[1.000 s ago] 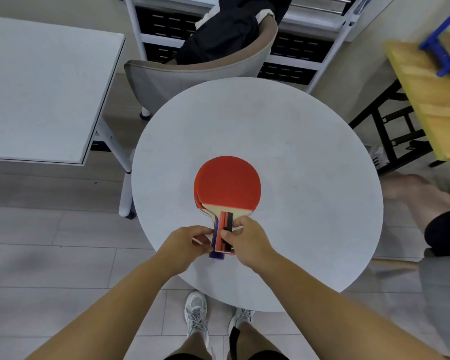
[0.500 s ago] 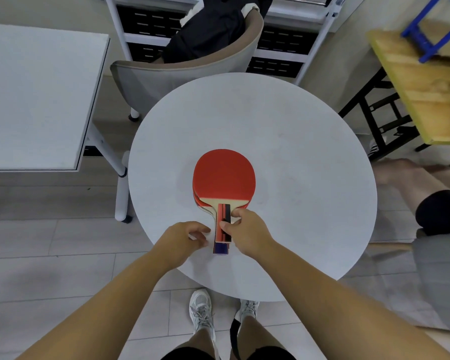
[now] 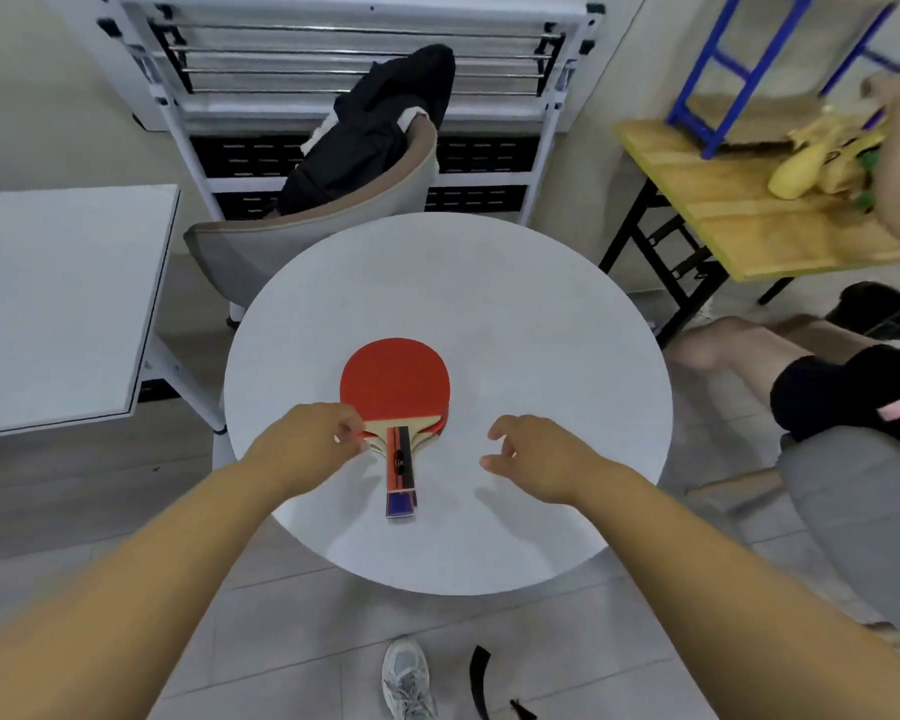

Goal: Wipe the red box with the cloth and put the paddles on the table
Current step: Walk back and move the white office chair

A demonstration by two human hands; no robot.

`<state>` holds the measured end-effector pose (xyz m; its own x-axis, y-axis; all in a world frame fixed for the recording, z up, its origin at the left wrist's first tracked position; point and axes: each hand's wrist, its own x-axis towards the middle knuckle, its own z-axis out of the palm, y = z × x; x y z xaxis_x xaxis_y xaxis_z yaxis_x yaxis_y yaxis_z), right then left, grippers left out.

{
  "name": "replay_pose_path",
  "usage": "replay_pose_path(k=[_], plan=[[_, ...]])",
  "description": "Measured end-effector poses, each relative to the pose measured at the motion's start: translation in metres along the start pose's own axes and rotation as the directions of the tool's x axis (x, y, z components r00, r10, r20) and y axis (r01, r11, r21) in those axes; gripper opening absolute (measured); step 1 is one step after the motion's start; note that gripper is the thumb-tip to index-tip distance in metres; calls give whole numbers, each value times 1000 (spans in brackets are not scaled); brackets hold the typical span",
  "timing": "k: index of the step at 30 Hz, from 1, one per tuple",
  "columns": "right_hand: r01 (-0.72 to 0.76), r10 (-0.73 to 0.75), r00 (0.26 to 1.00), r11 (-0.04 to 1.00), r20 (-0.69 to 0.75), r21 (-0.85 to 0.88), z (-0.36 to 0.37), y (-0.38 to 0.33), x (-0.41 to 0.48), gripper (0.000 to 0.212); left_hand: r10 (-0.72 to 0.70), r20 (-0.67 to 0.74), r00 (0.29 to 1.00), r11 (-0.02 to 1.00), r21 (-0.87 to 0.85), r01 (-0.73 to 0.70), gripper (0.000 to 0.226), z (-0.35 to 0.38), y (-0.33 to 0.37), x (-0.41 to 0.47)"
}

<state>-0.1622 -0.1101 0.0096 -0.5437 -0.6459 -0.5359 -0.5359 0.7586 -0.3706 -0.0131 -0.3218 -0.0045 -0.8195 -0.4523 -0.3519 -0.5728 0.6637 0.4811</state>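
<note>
Two red paddles (image 3: pixel 395 387) lie stacked on the round white table (image 3: pixel 515 330), blades away from me, handles toward me. The top handle is red and black with a blue end. My left hand (image 3: pixel 307 444) sits at the left edge of the stack where blade meets handle, fingertips touching the edge. My right hand (image 3: pixel 536 462) hovers to the right of the handle, apart from it, fingers loosely curled around nothing. No red box or cloth shows.
A grey chair (image 3: pixel 302 241) with a dark jacket (image 3: pixel 375 132) stands behind the table before a white rack (image 3: pixel 365 59). A white desk (image 3: pixel 58 304) is left, a wooden bench (image 3: pixel 749 220) right. Another person's legs (image 3: pixel 749 366) sit at the right.
My right hand has let go of the paddle handle and moved off to the right. My left hand shifted up to the blade's edge. The camera tilted up.
</note>
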Motion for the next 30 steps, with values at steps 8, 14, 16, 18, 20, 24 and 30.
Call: replay_pose_path(k=[8, 14, 16, 18, 20, 24, 30], plan=[[-71, 66, 994, 996, -92, -50, -8, 77, -104, 50, 162, 55, 985, 958, 229, -171, 20, 24, 97, -34], [-214, 208, 961, 977, -184, -12, 15, 159, -219, 49, 372, 200, 906, 859, 295, -418, 28, 92, 203, -73], [-285, 287, 936, 958, -205, 41, 27, 188, -260, 49, 453, 246, 857, 811, 286, -511, 27, 122, 243, -88], [-363, 379, 901, 925, -212, 112, 41, 217, -300, 51, 526, 305, 794, 753, 267, -601, 25, 154, 283, -104], [-447, 478, 849, 877, -226, 177, 57, 244, -341, 52, 586, 393, 709, 678, 241, -695, 26, 187, 321, -120], [-572, 659, 709, 745, -250, 342, 89, 286, -417, 51, 657, 532, 534, 513, 204, -834, 27, 247, 391, -154], [-656, 867, 461, 476, -188, 586, 137, 328, -515, 50, 665, 708, 238, 199, 139, -970, 27, 329, 491, -196]])
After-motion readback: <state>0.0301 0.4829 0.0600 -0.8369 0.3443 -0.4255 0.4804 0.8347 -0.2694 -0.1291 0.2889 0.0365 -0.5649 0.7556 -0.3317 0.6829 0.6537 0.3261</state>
